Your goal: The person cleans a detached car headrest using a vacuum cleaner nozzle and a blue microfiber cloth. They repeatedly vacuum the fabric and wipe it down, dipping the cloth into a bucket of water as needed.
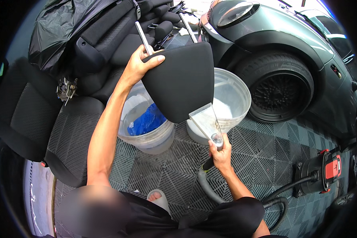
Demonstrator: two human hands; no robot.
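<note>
My left hand (145, 62) grips a black fabric car headrest (181, 80) at its corner, beside one of its two metal posts (143, 37). The headrest is held up over two clear plastic buckets, its posts pointing away from me. My right hand (221, 153) is closed on a clear plastic vacuum extractor nozzle (206, 122), whose wide mouth is at the headrest's lower right edge; whether they touch I cannot tell. A grey hose (206, 184) runs from the nozzle. Something blue (147, 120) lies in the left bucket (154, 145); the right bucket (238, 116) stands beside the car wheel.
A black and red vacuum cleaner (315, 172) stands at the right on the grey tiled floor (178, 166). The car's front wheel (276, 89) is at the upper right. Black car seats (71, 134) and a seat under black plastic sheeting (59, 32) fill the left side.
</note>
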